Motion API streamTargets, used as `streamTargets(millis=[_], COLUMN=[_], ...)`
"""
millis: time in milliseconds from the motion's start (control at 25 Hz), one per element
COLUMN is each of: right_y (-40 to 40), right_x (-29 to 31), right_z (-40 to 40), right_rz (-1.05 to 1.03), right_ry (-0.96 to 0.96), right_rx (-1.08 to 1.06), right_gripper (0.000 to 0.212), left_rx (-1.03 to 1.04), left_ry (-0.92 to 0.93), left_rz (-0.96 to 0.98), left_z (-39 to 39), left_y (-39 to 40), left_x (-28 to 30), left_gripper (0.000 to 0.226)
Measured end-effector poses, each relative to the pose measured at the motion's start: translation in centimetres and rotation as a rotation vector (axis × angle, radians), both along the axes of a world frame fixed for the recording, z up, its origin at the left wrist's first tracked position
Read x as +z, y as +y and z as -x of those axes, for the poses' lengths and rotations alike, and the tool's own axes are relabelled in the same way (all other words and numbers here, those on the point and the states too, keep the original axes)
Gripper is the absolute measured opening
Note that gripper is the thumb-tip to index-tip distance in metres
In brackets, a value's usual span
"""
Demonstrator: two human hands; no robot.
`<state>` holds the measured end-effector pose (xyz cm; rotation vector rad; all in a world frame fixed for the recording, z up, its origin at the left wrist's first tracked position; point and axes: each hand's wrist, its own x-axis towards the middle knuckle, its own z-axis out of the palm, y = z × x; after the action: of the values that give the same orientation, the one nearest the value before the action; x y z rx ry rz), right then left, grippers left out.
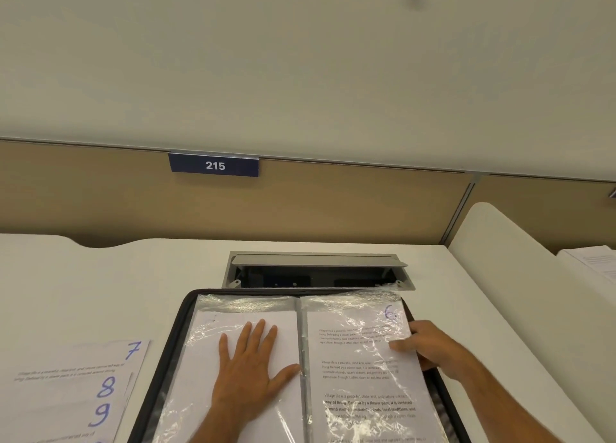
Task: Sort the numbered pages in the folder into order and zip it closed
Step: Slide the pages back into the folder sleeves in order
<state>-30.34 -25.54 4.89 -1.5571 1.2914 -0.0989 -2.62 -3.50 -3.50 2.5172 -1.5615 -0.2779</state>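
A black zip-edged folder (pixel 186 336) with clear plastic sleeves is lying open on the white surface (pixel 100 276) in the lower middle of the frame. The left hand (pixel 248 362) is resting flat, fingers straight and spread, on the blank-looking left sleeve page (pixel 200 359). The right hand (pixel 430 344), at the lower right, is pinching the outer edge of the right sleeve page marked with a blue 6 (pixel 360 376), thumb on top. Loose white sheets numbered 7 (pixel 83 356), 8 (pixel 66 392) and 9 (pixel 60 419) in blue are lying overlapped at the lower left, just beside the folder. Above the folder, a grey cable hatch (pixel 316 269) is standing open, and a blue sign reading 215 (pixel 214 165) is hanging on the tan partition (pixel 333 206).
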Motion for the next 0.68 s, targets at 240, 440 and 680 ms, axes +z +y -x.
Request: streamTargets(millis=[240, 440, 680], right_y=[4.3, 7.7, 11.1], right_x=[2.5, 7.8, 11.2], right_z=[1.6, -0.7, -7.1], right_rz=[-0.014, 0.025, 0.127], right_ry=[-0.015, -0.187, -0.237], right_rx=[0.023, -0.013, -0.079], right_gripper=[0.021, 0.015, 0.025], left_rx=[0.000, 0.057, 0.130], left_ry=[0.023, 0.318, 0.970], left_rz=[-0.116, 0.106, 0.444], left_z=[-0.3, 3.9, 7.7], left_y=[-0.2, -0.8, -1.8], left_x=[3.1, 8.9, 14.9], left_gripper=[0.122, 0.081, 0.074])
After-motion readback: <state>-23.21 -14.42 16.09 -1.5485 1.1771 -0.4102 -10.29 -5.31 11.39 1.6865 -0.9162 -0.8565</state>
